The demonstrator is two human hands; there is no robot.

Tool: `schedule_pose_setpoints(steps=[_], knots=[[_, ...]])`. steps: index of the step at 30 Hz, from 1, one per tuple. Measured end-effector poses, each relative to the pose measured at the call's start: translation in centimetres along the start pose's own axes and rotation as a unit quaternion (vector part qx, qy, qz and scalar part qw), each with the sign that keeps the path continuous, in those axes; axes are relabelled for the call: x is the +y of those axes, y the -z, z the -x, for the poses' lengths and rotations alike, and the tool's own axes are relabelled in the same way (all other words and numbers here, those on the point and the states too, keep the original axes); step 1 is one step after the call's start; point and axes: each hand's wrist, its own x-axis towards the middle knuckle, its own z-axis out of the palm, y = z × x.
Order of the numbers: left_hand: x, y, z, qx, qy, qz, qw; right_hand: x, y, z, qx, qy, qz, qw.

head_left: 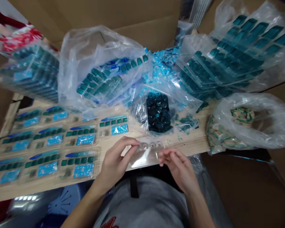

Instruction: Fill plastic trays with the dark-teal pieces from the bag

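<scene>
My left hand (pixel 115 161) and my right hand (pixel 178 167) both hold a clear plastic blister strip (pixel 144 156) with a row of small moulded cups, just above the front edge of a pale wooden board (pixel 194 147). The left fingers pinch its left end, and the right fingertips grip its right end. To the left of my left hand lie several backed packets (pixel 80 136) of small teal squares with blue printed labels, in rows. Behind the strip sits a clear bag of dark teal pieces (pixel 158 112).
Large clear bags of teal strips (pixel 232 60) are heaped along the back of the board, with a bag of multicoloured pieces (pixel 242 115) at the right. Cardboard box flaps (pixel 85 15) rise behind. My grey shirt (pixel 142 202) is below the board's edge.
</scene>
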Motion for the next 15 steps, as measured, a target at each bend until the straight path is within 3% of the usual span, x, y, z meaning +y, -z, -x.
schedule_pose_setpoints(steps=[2,4,6,8,10,12,15], knots=[[-0.6,0.4,0.8,-0.028,0.037,0.023,0.999,0.3,2.7,1.2,-0.116,-0.050,0.166,0.978],[-0.4,0.2,1.7,-0.069,0.066,0.034,0.995,1.1,4.4,2.4,-0.176,-0.097,0.307,0.930],[0.6,-1.2,2.6,-0.140,0.062,0.058,0.987,2.3,5.3,3.0,-0.178,-0.085,0.388,0.900],[1.7,-3.4,3.7,-0.230,0.019,0.084,0.969,3.5,5.5,3.2,-0.177,-0.057,0.411,0.892],[2.1,-5.6,5.1,-0.283,-0.013,0.102,0.954,4.2,5.8,3.1,-0.191,-0.053,0.410,0.890],[1.4,-7.0,6.8,-0.301,0.021,0.122,0.946,4.0,6.4,3.0,-0.203,-0.074,0.422,0.880],[-0.8,-6.5,9.5,-0.319,0.149,0.091,0.931,2.7,7.6,3.0,-0.195,-0.134,0.455,0.859]])
